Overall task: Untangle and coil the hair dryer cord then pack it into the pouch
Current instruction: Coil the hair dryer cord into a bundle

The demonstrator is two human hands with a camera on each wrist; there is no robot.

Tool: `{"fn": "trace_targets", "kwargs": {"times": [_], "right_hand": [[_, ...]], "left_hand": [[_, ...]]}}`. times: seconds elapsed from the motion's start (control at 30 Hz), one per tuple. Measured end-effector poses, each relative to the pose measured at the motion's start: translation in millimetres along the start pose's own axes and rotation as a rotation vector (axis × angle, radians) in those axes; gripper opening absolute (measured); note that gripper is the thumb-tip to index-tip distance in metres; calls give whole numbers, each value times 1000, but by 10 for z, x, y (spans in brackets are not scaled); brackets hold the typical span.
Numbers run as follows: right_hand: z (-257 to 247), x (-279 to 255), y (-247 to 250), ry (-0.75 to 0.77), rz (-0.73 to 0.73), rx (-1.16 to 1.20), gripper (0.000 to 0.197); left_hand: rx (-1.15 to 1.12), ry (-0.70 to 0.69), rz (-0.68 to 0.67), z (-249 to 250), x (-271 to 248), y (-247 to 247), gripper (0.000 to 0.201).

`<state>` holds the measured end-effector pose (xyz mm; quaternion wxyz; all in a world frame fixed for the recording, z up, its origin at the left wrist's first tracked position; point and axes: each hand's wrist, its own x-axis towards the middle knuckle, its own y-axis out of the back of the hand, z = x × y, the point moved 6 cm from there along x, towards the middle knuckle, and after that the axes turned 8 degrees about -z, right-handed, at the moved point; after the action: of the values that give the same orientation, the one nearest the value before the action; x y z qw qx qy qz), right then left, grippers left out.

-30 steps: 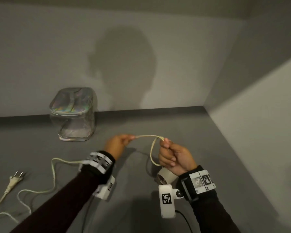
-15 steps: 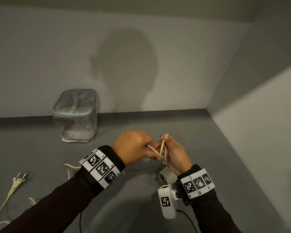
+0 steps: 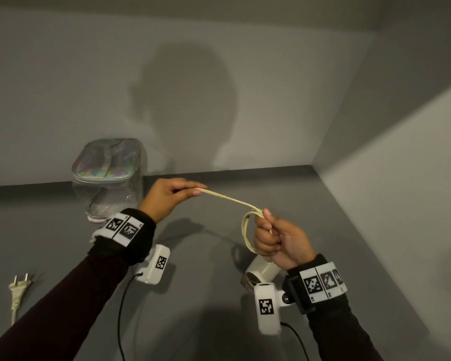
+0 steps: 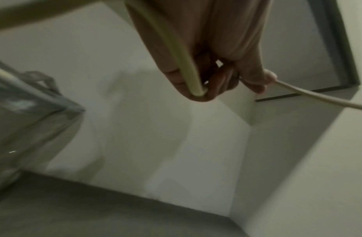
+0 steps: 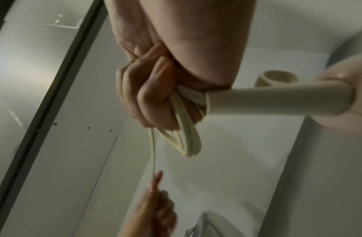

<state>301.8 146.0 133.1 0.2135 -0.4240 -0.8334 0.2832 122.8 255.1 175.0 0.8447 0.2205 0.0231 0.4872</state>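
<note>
My right hand [image 3: 276, 238] grips the cream hair dryer's handle [image 5: 277, 99] together with a small coil of cream cord [image 3: 246, 230]; the coil hangs from the fist [image 5: 186, 141]. The dryer body [image 3: 261, 272] shows below that hand. My left hand [image 3: 167, 196] is raised to the left and pinches the cord [image 4: 188, 64], which runs taut between the two hands [image 3: 227, 200]. The plug [image 3: 20, 285] lies on the grey floor at the far left. The clear pouch [image 3: 110, 178] with an iridescent zip top stands by the back wall, behind my left hand.
Grey walls close the space at the back and on the right, meeting in a corner [image 3: 315, 168]. Black cables [image 3: 121, 308] hang from both wrist cameras. The grey floor [image 3: 206, 256] stretches between the pouch and the right wall.
My left hand has drawn away to the upper left from the right hand, pulling a length of cord taut. Another loop now sits in the right hand's coil.
</note>
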Motion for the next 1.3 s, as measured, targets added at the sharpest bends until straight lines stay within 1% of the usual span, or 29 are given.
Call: {"fn": "trace_targets", "kwargs": {"times": [0.03, 0.07, 0.1, 0.13, 0.17, 0.2, 0.23, 0.27, 0.3, 0.33, 0.37, 0.4, 0.43, 0.5, 0.57, 0.6, 0.63, 0.7, 0.77, 0.8, 0.87, 0.97, 1.07, 1.17, 1.23, 1.27, 1.3], "right_hand": [[26, 3, 10, 1, -2, 26, 30], [50, 14, 23, 8, -1, 49, 29], [73, 28, 48, 24, 8, 68, 29], [77, 41, 68, 51, 20, 87, 28], [56, 46, 83, 86, 31, 109, 29], [8, 55, 92, 125, 53, 123, 30], [-48, 56, 108, 160, 97, 117, 32], [-107, 50, 125, 189, 167, 83, 34], [-165, 42, 145, 210, 246, 29, 36], [-219, 38, 159, 226, 321, -31, 37], [-262, 32, 176, 239, 388, -87, 38], [-296, 31, 185, 252, 443, -132, 37], [-309, 39, 200, 262, 479, -162, 36], [-285, 75, 182, 265, 482, -186, 35], [-181, 129, 126, 228, 450, -191, 34], [-114, 157, 82, 202, 428, -178, 34], [-42, 182, 38, 179, 407, -149, 34], [87, 209, -30, 143, 387, -120, 35], [192, 192, -38, 81, 402, -190, 41], [225, 173, -52, 47, 396, -227, 42], [267, 150, -74, 10, 319, -209, 42], [249, 136, -97, -24, 163, -72, 43], [141, 42, -52, 9, 77, 46, 35], [50, -69, 18, 43, 54, 115, 32], [29, -91, 33, 69, -12, 198, 30], [18, -93, 27, 92, -62, 279, 30], [-4, -98, 26, 118, -98, 350, 32]], "left_hand": [[-26, 36, 68, -100, -41, -41, 36], [-60, 87, 115, -236, -81, -136, 29], [-38, 180, 119, -398, -144, -292, 21], [30, 266, 55, -546, -236, -499, 21], [148, 328, -96, -686, -345, -765, 25], [289, 360, -292, -760, -474, -1037, 28], [471, 351, -494, -750, -618, -1269, 30], [648, 302, -663, -682, -746, -1434, 34], [768, 231, -767, -561, -845, -1535, 39], [820, 138, -811, -405, -901, -1571, 47], [836, 28, -813, -230, -933, -1542, 57], [829, -66, -780, -52, -942, -1455, 66], [788, -123, -725, 108, -921, -1335, 69], [697, -224, -624, 386, -823, -1119, 59], [693, -312, -576, 620, -702, -1053, 49], [696, -332, -565, 692, -632, -1055, 45], [690, -326, -557, 725, -565, -1059, 41], [694, -270, -527, 710, -414, -1029, 34], [655, -219, -438, 672, -243, -915, 30], [608, -196, -394, 640, -157, -840, 26], [452, -119, -321, 500, -3, -705, 17], [217, 24, -246, 206, 139, -579, 21], [161, 85, -199, -26, 230, -348, 24], [129, 110, -134, -168, 221, -59, 22], [144, 74, -86, -238, 207, 56, 37], [155, 57, -53, -266, 191, 93, 37], [194, 54, -21, -308, 159, 106, 27]]}}
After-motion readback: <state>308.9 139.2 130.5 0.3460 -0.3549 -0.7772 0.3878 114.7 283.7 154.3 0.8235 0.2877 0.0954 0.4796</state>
